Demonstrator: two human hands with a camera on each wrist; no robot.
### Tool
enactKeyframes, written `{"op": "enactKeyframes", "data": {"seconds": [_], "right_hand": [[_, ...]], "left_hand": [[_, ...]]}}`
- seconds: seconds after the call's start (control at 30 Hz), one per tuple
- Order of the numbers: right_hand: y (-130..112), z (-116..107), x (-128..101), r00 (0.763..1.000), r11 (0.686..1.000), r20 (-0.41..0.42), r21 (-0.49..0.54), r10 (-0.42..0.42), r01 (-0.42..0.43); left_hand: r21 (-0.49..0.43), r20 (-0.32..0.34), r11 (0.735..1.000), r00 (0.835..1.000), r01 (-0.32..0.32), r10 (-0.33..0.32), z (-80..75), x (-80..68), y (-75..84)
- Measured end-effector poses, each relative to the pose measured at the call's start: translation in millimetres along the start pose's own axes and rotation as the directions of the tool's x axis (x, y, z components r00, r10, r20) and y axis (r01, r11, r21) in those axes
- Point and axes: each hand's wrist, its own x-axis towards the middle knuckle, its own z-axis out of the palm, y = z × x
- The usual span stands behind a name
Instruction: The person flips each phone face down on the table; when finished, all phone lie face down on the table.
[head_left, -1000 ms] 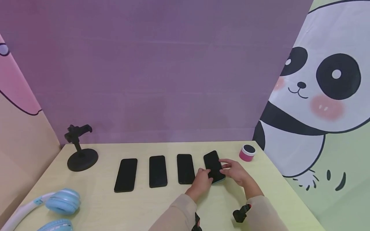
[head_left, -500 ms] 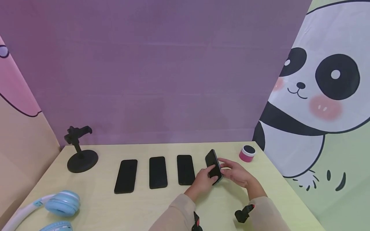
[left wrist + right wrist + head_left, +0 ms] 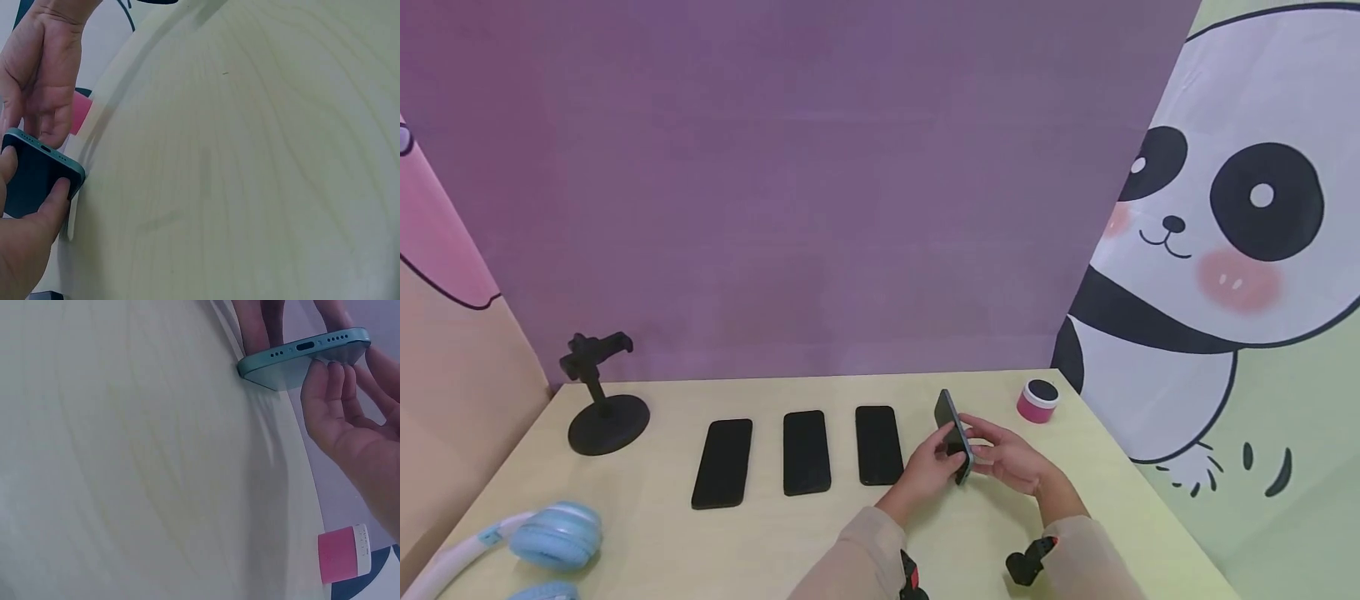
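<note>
Since the earlier frames, the teal-edged phone has been tipped up from lying flat to standing on its long edge on the pale wood-grain table. From left: blue padded headphones, a black round-based stand, then three flat, glossy black phones in a row. The left hand grips the raised phone, thumb and fingers curled round its dark glass face; the right hand braces its smooth teal back with nearly straight fingers. A pink cylindrical jar stands near the right.
</note>
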Motion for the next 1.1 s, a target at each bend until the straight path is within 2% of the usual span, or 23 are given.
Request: {"op": "enactKeyframes", "data": {"seconds": [0.13, 0.27, 0.43, 0.77, 0.87, 0.97, 1.1], "right_hand": [[5.6, -0.3, 1.8, 1.0, 1.0, 0.004, 0.001, 0.006, -0.006], [11.1, -4.1, 5.8, 1.0, 1.0, -0.008, -0.026, -0.008, 0.008], [19.7, -8.9, 9.0, 1.0, 0.998, -0.02, -0.055, -0.021, 0.02], [32.0, -8.3, 11.9, 0.999, 0.995, -0.029, -0.099, -0.018, 0.015], [30.6, -6.0, 11.7, 0.999, 0.993, -0.042, -0.119, 0.001, -0.006], [28.3, -3.8, 11.6, 0.997, 0.986, -0.069, -0.159, 0.027, -0.038], [26.8, -2.2, 12.3, 0.989, 0.971, -0.141, -0.229, 0.043, -0.074]], "left_hand": [[-0.089, -0.002, 0.996, 1.0, 0.012, -0.012, 1.3, -1.9, -3.7], [-0.104, -0.003, 0.995, 1.0, -0.002, 0.002, 0.3, -2.7, -2.2], [-0.147, -0.001, 0.989, 1.0, 0.011, -0.011, -3.9, -3.6, 3.6], [-0.257, -0.03, 0.966, 0.999, 0.019, -0.027, -7.6, -4.3, 8.5], [-0.21, -0.049, 0.978, 0.999, 0.005, -0.016, -10.1, -4.4, 7.5], [-0.063, -0.074, 0.998, 0.997, -0.014, 0.009, -14.5, -5.0, 6.5], [0.127, -0.097, 0.992, 0.995, -0.02, 0.032, -20.9, -6.8, 2.2]]}}
